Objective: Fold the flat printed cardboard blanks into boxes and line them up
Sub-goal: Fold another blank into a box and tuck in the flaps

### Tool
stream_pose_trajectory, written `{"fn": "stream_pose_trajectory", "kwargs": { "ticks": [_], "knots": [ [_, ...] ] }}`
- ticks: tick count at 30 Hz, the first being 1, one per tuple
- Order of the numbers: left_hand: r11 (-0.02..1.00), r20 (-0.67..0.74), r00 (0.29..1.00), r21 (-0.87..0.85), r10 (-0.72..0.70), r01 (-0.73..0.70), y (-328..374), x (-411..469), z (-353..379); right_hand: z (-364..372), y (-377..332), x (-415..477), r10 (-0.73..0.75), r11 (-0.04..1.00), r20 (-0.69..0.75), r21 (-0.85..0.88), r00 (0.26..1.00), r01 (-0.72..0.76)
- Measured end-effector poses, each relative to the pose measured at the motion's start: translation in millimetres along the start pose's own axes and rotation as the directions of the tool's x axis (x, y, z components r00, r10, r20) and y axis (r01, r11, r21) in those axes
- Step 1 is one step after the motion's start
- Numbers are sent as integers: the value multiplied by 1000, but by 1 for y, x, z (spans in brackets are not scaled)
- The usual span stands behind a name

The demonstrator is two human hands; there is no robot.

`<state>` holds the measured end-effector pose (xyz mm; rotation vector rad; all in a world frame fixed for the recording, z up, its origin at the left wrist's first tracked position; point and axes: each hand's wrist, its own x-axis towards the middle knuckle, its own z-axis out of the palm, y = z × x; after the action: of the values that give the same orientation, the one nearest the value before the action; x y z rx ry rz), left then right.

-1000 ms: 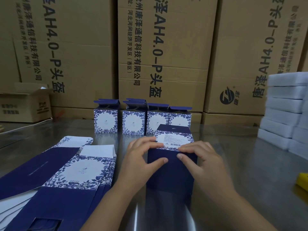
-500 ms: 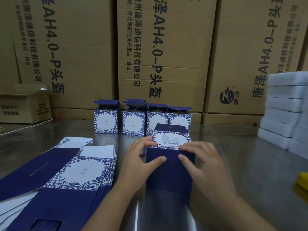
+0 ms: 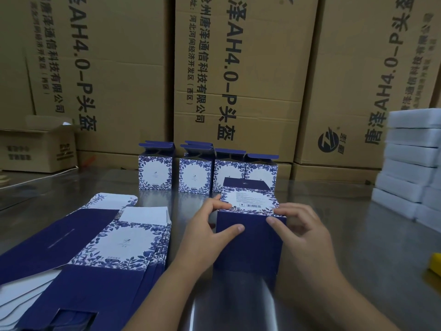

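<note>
Four folded boxes [image 3: 155, 174] stand in the back row. A fifth box [image 3: 248, 242] sits between two hands, the left hand [image 3: 205, 232] and the right hand [image 3: 303, 232]. The flat blanks [image 3: 124, 242] form one pile, too overlapped to count. At least three large brown cartons [image 3: 245, 68] stand behind, and there is one small open carton [image 3: 35, 149]. The white slabs [image 3: 410, 154] are stacked at least five layers high. One yellow item [image 3: 435, 266] shows.

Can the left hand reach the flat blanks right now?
Probably yes: the flat blanks lie just beside the left hand, nothing between, though it must first release the blue box.
</note>
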<state>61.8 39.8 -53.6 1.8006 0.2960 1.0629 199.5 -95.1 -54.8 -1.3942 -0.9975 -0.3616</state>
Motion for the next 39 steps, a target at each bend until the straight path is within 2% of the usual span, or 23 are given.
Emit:
{"fn": "stream_pose_trajectory", "kwargs": {
  "ticks": [13,20,27,35,39],
  "knots": [
    [1000,9,1000,-12,-9,9,-2,0,1,-1,-2,3,14,1000,9,9,1000,-14],
    [1000,4,1000,-28,-1,1,-3,-1,1,-5,2,5,175,971,54,157,983,-181],
    [1000,-3,1000,-21,-3,3,-2,-2,1,-7,-3,6,139,980,43,137,989,-144],
    [1000,-4,1000,-29,-8,7,-4,-1,0,-9,-2,9,164,964,100,196,981,-181],
    [1000,-11,1000,-1,0,0,-5,0,1,-8,1,7,150,973,88,164,985,-162]
  ]
}}
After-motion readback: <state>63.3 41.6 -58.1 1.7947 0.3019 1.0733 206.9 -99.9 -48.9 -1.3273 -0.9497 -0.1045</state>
